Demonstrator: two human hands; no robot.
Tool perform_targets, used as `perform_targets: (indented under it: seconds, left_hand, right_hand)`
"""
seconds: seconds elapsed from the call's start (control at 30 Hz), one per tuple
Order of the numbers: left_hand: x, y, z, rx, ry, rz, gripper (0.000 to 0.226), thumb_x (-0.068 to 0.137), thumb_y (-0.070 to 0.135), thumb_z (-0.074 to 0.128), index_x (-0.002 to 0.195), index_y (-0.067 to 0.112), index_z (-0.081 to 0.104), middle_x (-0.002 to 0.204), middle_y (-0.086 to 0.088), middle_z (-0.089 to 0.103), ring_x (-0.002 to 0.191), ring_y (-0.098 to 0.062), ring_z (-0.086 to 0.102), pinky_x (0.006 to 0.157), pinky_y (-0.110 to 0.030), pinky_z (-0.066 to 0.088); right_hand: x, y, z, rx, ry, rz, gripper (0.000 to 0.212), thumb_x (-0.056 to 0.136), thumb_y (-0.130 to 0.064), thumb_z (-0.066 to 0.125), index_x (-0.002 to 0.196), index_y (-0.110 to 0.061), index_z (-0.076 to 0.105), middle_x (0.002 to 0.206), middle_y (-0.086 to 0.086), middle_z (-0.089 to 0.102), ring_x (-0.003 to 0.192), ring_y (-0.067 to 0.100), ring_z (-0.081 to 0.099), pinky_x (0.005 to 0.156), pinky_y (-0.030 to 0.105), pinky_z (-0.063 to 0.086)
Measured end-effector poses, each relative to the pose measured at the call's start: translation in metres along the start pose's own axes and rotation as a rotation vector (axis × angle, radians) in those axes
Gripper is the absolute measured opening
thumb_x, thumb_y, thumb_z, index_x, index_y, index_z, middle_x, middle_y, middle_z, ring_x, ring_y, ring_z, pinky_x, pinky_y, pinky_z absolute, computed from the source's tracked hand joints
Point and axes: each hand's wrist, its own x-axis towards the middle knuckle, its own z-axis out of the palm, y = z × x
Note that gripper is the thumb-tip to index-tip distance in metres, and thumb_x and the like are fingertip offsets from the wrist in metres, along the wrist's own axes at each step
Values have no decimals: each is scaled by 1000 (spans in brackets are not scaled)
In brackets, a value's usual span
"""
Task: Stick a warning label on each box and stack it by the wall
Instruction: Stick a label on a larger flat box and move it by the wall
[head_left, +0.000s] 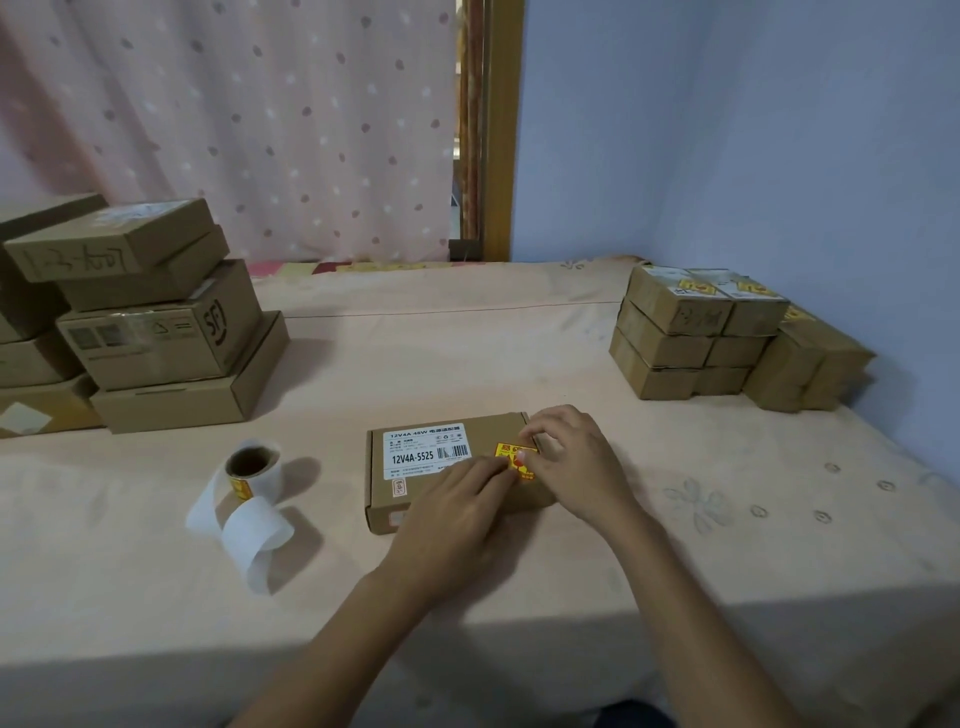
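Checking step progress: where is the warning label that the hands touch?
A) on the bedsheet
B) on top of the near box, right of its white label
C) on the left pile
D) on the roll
B: the left hand and right hand both have fingertips on the warning label, on top of the box beside the white label.

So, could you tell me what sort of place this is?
Most likely a home bedroom used for packing: a flower-printed bedsheet serves as worktop, a pink dotted curtain hangs behind, and labelled cardboard boxes are stacked by the blue wall.
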Motion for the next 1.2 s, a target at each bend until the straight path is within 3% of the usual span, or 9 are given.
perform_targets:
  seconds: [0.2, 0.37, 0.5, 0.63, 0.73, 0.83, 1.0, 1.1, 1.2]
  left_hand:
    - [-2, -5, -5, -24, 4, -7, 41, 85, 23, 67, 125, 17, 64, 128, 0, 62, 114, -20, 58, 87, -34, 52]
    - [-17, -25, -18, -11, 119, -133, 26, 91, 30, 59, 110, 14, 70, 117, -2, 65, 107, -22, 59, 88, -37, 52]
    - [-38, -38, -33, -77, 192, -513, 31, 95, 40, 53, 111, 16, 66, 123, -1, 60, 112, -22, 55, 88, -38, 49]
    - [-46, -34, -37, -266, 123, -843, 36, 97, 45, 56, 124, 22, 52, 118, 3, 57, 106, -20, 55, 78, -35, 41]
    - [-42, -25, -37, -322, 137, -854, 25, 98, 43, 55, 116, 26, 50, 107, 8, 58, 96, -18, 56, 72, -34, 38]
    - [-36, -18, -36, -370, 175, -833, 35, 97, 40, 59, 126, 21, 52, 112, 10, 57, 96, -13, 53, 77, -33, 41]
    - [-14, 5, -32, -553, 291, -806, 44, 95, 31, 66, 135, 20, 51, 124, 9, 59, 98, -3, 60, 80, -25, 47]
    - [8, 25, -30, -668, 341, -781, 53, 95, 31, 66, 142, 22, 44, 125, 12, 56, 100, 13, 56, 78, -16, 45]
    - [33, 44, -25, -749, 365, -720, 54, 94, 32, 67, 142, 22, 44, 125, 12, 56, 104, 12, 56, 80, -13, 45]
  right_hand:
    - [-11, 13, 3, 124, 26, 73, 11, 93, -33, 71, 102, -30, 76, 112, -11, 66, 104, 10, 61, 85, 31, 54]
    - [-20, 19, 0, 268, 30, 148, 17, 95, -27, 69, 110, -28, 77, 109, -12, 71, 97, 3, 64, 79, 21, 54]
    - [-22, 16, -1, 344, 41, 221, 17, 95, -27, 70, 112, -27, 71, 99, -23, 68, 91, -10, 63, 73, 10, 50]
    - [-23, 14, 1, 377, 32, 267, 22, 95, -30, 69, 115, -23, 70, 97, -19, 69, 95, -6, 65, 78, 19, 54]
    - [-26, 11, 0, 416, 16, 288, 22, 95, -30, 69, 116, -23, 70, 101, -13, 72, 97, -4, 66, 75, 17, 52]
    - [-33, 10, -11, 502, 50, 286, 19, 95, -23, 69, 114, -26, 69, 102, -16, 73, 94, -7, 66, 72, 9, 48]
    - [-46, 17, -46, 748, 170, 353, 19, 93, -18, 71, 109, -29, 71, 98, -10, 77, 94, 3, 71, 78, 24, 56]
    - [-55, 25, -76, 865, 236, 419, 16, 93, -20, 72, 109, -22, 72, 96, -8, 78, 91, 7, 73, 75, 26, 57]
    - [-64, 37, -109, 947, 236, 502, 24, 92, -20, 74, 114, -15, 68, 97, -5, 79, 93, 8, 73, 77, 26, 55]
